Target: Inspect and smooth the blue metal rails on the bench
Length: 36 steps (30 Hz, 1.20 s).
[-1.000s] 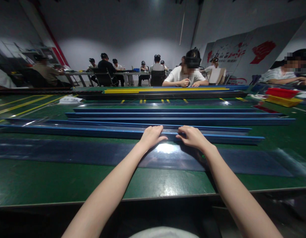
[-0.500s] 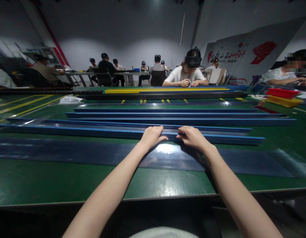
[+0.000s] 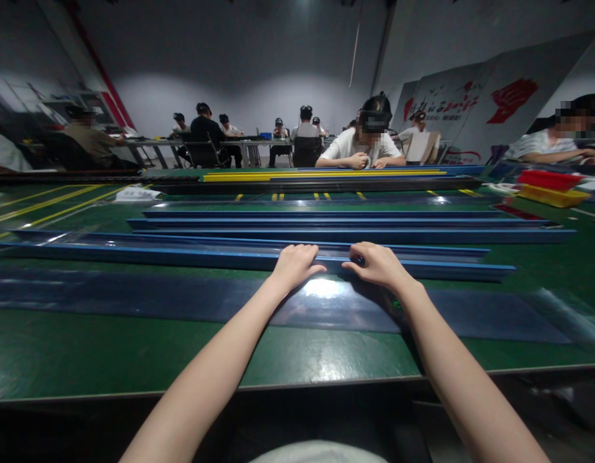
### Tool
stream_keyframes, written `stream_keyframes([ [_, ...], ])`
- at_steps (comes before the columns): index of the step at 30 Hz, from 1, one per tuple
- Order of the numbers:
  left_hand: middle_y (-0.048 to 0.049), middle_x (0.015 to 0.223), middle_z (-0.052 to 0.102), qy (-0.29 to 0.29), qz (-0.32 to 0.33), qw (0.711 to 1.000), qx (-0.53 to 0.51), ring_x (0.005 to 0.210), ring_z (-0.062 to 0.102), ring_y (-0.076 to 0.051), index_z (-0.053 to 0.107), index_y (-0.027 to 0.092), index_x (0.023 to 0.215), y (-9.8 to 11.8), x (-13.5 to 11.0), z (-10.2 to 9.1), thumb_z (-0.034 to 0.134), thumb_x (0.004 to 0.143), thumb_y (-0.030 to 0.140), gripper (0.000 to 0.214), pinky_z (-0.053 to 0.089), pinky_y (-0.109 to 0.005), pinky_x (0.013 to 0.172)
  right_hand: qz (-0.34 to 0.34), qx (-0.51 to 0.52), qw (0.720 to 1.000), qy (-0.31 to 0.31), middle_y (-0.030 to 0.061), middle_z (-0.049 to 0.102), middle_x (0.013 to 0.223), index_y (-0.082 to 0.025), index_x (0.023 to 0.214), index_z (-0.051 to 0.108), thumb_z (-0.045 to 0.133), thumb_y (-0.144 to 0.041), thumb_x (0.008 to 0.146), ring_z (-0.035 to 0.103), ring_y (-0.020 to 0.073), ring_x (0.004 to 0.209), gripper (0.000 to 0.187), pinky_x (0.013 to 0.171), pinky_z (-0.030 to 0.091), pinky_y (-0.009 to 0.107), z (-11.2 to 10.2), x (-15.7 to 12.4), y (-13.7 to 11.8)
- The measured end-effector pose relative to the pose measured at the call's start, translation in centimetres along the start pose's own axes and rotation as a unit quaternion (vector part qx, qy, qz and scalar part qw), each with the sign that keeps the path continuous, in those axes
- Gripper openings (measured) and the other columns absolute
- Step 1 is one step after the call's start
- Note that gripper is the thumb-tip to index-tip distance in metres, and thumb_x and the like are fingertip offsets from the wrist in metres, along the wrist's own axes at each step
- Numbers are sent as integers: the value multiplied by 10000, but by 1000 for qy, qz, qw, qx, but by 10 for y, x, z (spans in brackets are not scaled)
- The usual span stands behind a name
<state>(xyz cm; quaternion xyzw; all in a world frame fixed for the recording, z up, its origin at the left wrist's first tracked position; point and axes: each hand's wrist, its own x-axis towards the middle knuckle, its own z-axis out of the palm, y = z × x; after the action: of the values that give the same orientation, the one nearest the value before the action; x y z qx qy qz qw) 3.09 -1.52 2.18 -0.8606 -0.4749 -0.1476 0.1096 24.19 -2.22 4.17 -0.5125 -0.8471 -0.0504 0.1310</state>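
Observation:
A long blue plastic channel (image 3: 191,257) with upright edges lies across the green table, with clear film along its inside. Over its near edge, my left hand (image 3: 295,265) is closed, thumb on the near side and fingers over the top. To the right, my right hand (image 3: 374,262) also grips that edge, its fingers curled and the thumb pointing left. A short stretch of the channel shows between the two thumbs. In front of it, a flat strip of clear film (image 3: 172,299) lies under my forearms.
Several more blue channels (image 3: 350,236) lie parallel behind. Farther back are yellow strips (image 3: 326,175) and black strips (image 3: 326,186). Red (image 3: 550,181) and yellow (image 3: 552,197) trays stand at the right. A co-worker (image 3: 362,141) sits across the green table (image 3: 133,360).
My right hand has shifted slightly, its knuckles a little higher and fingers more curled. My left hand and the channel stay nearly where they were.

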Motion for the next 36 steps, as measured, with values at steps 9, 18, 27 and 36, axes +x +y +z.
stream_keyframes([
  [9,-48,865,588,13,-11,999,-41,829,547,-191,537,179,816,0,-1,0,554,771,521,346,401,-277,692,-4,3,1000,9,50,609,785,-188,755,568,494,-393,803,538,165,733,223,585,301,245,0,0,-1],
  [18,-24,810,566,27,-26,997,-64,798,540,-173,519,182,746,-2,1,2,607,732,509,339,406,-251,647,-5,3,1000,10,47,599,780,-189,739,554,508,-377,797,532,164,727,203,581,300,246,-1,0,-1],
  [27,-14,792,564,21,-39,996,-80,768,548,-167,529,184,733,-2,2,1,639,704,507,342,397,-243,620,-3,1,1000,6,46,600,775,-188,735,552,512,-375,796,530,163,724,200,578,296,244,-2,0,-2],
  [36,-17,782,568,6,-41,995,-88,750,548,-168,525,179,723,-2,3,0,629,708,516,353,377,-241,609,-7,0,1000,10,43,591,766,-186,722,536,511,-368,794,517,156,710,197,577,286,241,0,0,-1],
])
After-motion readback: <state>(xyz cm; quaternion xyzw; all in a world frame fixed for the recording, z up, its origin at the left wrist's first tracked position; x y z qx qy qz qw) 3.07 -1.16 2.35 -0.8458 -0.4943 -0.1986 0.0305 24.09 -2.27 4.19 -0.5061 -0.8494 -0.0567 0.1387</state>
